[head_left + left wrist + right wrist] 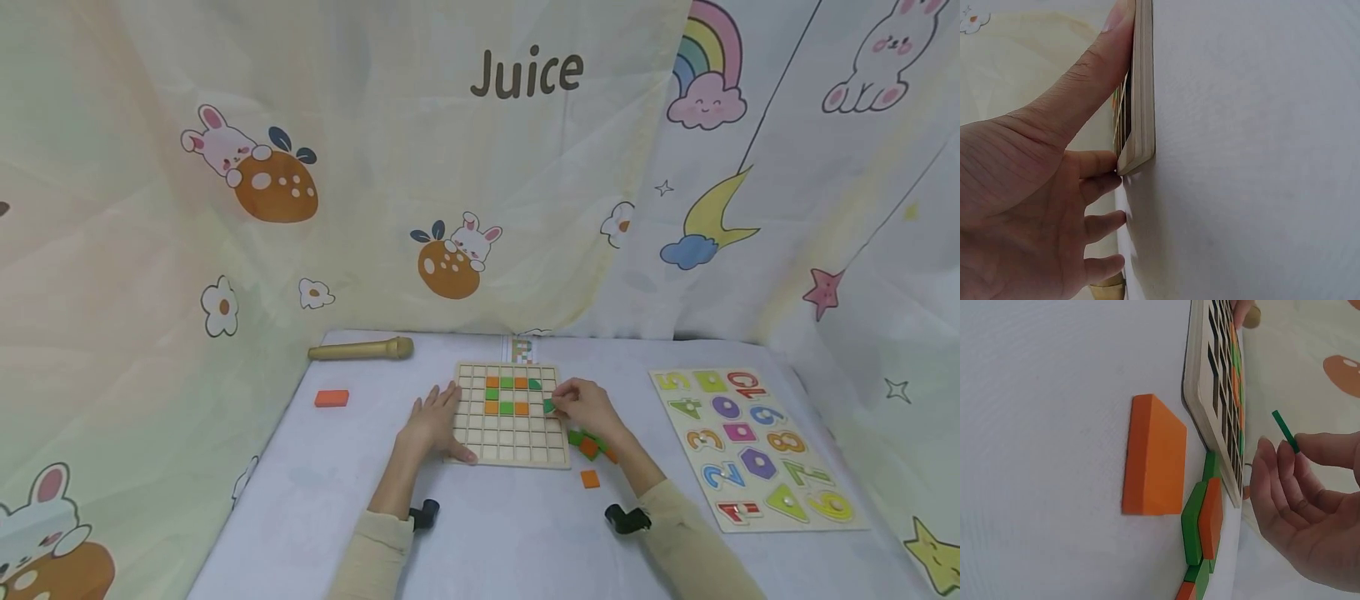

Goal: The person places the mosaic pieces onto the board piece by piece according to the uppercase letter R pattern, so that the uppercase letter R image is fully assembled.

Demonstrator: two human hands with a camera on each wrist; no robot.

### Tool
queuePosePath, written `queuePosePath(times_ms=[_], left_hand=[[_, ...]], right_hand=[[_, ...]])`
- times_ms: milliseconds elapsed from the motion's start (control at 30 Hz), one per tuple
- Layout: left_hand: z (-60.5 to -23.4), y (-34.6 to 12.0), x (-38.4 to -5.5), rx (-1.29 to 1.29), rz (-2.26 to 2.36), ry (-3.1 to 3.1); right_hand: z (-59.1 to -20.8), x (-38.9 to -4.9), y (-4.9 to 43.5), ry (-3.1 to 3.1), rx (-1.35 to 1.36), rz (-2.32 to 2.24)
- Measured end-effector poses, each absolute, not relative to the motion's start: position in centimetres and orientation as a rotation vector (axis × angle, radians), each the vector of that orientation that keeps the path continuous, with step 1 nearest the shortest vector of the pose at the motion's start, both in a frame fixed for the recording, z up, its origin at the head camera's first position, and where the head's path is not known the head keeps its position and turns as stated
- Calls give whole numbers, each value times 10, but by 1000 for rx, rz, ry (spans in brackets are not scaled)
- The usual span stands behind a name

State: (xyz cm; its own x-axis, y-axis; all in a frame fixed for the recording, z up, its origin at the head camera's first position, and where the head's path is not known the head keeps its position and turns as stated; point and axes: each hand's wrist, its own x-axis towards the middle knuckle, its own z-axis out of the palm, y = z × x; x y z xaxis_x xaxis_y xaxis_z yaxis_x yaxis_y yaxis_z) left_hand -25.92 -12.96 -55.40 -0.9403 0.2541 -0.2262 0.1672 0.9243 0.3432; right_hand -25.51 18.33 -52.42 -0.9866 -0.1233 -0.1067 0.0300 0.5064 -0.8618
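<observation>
A square wooden grid board (510, 454) lies before me, with several orange and green square tiles set in its upper cells. At the board's left side, my left hand (431, 423) rests with spread fingers, the thumb (1088, 75) lying along the near edge and the fingertips by the corner. My right hand (588, 408) pinches a thin dark green tile (1285, 431) between thumb and fingers, over the board's right part. Another darker green piece (535, 384) sits at the right end of the top tile row.
Right of the board lie a small heap of green and orange tiles (588, 448) and a single orange tile (1160, 459). A number puzzle board (787, 527) is farther right. On the left are a gold microphone (360, 349) and an orange-red block (332, 398). Printed cloth hangs behind.
</observation>
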Motion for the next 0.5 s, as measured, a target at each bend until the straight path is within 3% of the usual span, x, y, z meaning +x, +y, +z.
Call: queuePosePath(times_ms=[500], left_hand=[[-536, -127, -249, 320, 482, 2814]], right_hand=[[-533, -269, 169, 2748, -96, -1292]])
